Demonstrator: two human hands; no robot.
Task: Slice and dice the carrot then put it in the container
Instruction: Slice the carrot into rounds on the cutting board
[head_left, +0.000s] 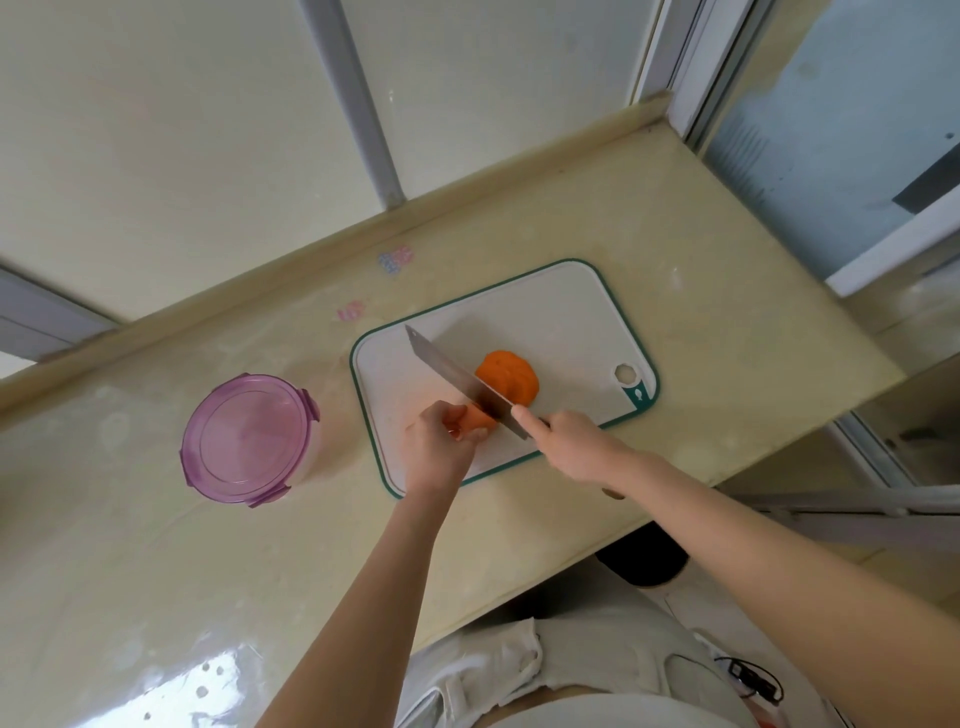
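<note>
Purple-lidded container (249, 439) beside green-rimmed cutting board (561, 322)

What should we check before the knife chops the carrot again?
1. Left hand holds the carrot down on the cutting board: ok.
2. Right hand grips the knife by its handle: ok.
3. Left fingers safely back from the blade: cannot tell, they sit close to it.
4. Cut slices piled on the board, away from its edge: ok.
5. Container open, ready for pieces: not ok, its purple lid is on.
</note>
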